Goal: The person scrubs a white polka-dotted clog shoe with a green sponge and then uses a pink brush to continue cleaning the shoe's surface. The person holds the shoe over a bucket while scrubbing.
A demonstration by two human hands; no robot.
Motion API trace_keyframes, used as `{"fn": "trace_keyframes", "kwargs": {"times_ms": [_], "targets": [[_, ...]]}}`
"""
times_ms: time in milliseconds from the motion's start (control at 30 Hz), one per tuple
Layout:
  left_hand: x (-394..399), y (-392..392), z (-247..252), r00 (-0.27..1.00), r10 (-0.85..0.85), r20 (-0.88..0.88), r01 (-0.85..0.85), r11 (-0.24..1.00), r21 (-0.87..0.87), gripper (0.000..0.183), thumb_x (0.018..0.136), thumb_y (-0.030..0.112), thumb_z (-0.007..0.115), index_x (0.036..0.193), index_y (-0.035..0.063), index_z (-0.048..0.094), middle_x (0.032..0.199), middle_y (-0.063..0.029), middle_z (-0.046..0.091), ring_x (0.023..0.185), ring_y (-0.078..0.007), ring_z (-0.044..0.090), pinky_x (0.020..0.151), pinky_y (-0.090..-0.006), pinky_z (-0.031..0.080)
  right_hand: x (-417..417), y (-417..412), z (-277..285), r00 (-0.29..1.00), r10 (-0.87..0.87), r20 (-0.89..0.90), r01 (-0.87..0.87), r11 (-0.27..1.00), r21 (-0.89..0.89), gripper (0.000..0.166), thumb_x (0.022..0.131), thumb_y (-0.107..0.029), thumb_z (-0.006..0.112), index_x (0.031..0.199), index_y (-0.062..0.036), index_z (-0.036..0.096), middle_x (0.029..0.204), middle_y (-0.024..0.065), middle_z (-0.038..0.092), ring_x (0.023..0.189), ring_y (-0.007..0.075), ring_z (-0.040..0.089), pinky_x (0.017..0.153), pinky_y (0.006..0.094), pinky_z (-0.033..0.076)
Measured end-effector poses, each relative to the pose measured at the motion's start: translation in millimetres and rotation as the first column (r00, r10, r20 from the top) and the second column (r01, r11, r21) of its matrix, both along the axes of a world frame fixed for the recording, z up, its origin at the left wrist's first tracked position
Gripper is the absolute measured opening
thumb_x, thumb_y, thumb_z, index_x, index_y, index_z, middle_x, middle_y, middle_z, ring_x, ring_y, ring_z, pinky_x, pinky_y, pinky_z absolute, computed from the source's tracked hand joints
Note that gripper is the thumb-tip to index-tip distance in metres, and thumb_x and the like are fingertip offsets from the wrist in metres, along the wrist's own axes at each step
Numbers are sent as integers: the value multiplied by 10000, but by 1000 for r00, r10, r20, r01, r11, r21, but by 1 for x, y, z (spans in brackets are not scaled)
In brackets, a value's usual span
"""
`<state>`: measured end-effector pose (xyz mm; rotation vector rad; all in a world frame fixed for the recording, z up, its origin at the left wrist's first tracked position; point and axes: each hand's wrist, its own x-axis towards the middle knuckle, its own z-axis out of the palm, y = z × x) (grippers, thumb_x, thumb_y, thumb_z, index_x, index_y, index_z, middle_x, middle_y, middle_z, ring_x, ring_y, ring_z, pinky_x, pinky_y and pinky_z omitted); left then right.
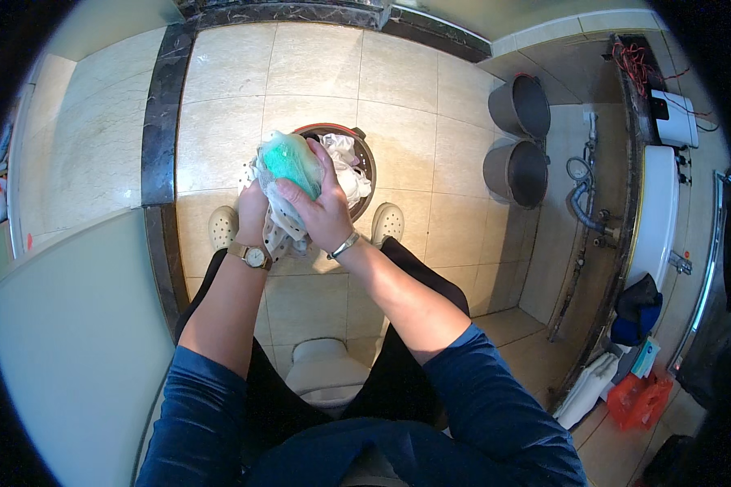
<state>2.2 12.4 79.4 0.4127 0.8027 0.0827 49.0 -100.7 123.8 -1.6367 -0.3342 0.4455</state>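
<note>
A thin white fabric bundle with dark dots point(283, 222) is held up between my two hands. At its top, pale mesh-like material covers a bright green thing point(280, 159); what it is cannot be told. My right hand point(329, 207) grips the bundle from the right, thumb across its near face. On the left, my left hand point(253, 210) supports it, with its fingers largely hidden behind the fabric. Just beyond and below the hands, a round dark basin with a red rim point(370, 159) stands on the floor. White clothes point(347, 173) lie in it.
Two grey buckets point(508, 109) stand on the tiled floor point(317, 67) at right. A washbasin point(650, 207) is set in a dark counter beyond them, pipes point(579, 195) beneath. A red plastic bag point(639, 399) lies lower right. My legs straddle a toilet point(323, 368).
</note>
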Motion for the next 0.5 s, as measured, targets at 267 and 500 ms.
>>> {"fn": "trace_keyframes", "kwargs": {"times_ms": [267,500], "targets": [[1,-1,35,999,-38,12,38,999,24,245,917,190,536,1081,24,611,887,-117,663,716,-218,653,647,-339,548,-3,4,-12,993,-51,107,81,949,-306,730,831,-274,701,1412,-68,310,1293,226,517,1169,310,538,982,381,431],[16,5,95,997,-47,64,55,991,-126,223,874,193,570,1041,56,626,875,-98,678,794,-233,655,739,-343,544,2,-39,-134,731,-247,-636,328,945,9,485,857,-212,652,1273,-59,456,1080,129,618,973,229,583,855,321,453]]}}
